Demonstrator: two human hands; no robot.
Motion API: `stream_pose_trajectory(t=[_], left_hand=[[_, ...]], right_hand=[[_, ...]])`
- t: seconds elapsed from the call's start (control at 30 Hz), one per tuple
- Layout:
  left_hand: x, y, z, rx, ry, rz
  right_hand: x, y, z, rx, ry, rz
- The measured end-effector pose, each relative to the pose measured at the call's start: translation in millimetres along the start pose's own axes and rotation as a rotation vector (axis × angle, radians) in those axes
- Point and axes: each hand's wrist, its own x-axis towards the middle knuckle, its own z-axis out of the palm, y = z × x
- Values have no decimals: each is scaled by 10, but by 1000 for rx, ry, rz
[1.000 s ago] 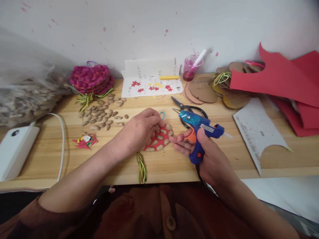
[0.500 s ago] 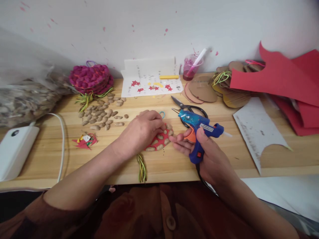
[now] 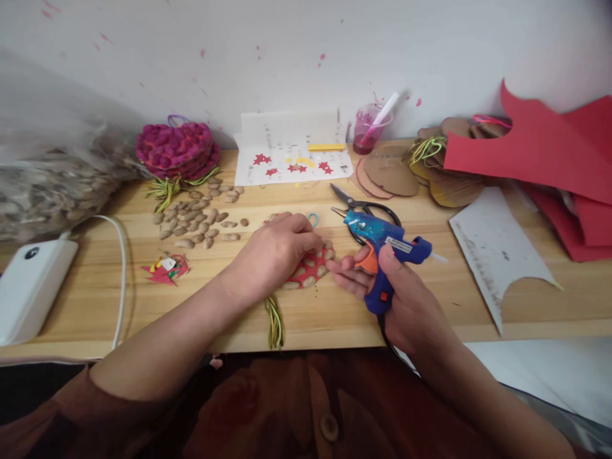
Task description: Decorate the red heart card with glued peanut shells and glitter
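My left hand [image 3: 282,245] rests over a red disc [image 3: 300,274] edged with peanuts, its fingers drawn together and bent down onto the disc. The fingertips are hidden, so whatever they pinch or press cannot be made out. A light-blue loop [image 3: 313,220] pokes out at the disc's top, and a green-yellow tassel [image 3: 275,324] hangs from its lower side. In my right hand [image 3: 411,299] is a blue hot glue gun [image 3: 382,236] with an orange trigger, nozzle pointing up and left. Black-handled scissors [image 3: 354,199] lie partly behind the gun.
Loose peanuts [image 3: 196,220] and paper scraps [image 3: 167,269] lie left, near a white power bank [image 3: 36,287] and a bag of peanuts [image 3: 52,182]. Behind are pink-purple discs [image 3: 174,150], paper with red stars [image 3: 294,153] and a cup [image 3: 368,131]. Cardboard discs [image 3: 389,171] and red sheets [image 3: 535,153] lie right.
My left hand's fingers have shifted slightly right and down over the disc. My right hand keeps the glue gun in nearly the same place. The whole view has moved a little.
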Motion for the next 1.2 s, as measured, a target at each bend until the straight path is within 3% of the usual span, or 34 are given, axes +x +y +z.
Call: stream_pose_trajectory(t=[0.2,0.33,0.5,0.73,1.2], left_hand=[[-16,-2,-111,-141,97,-85],[-70,-14,-161,-44,138,-16],[-195,50,-148,3,97,76],[-400,105,-53,95,59,99],[-390,112,17,236,23,138]], right_hand=[[-7,-14,15,-1,9,8],[-11,-20,18,-7,12,5],[-10,-18,18,-8,13,1],[-14,-24,29,-6,21,16],[-9,-13,18,-18,24,13]])
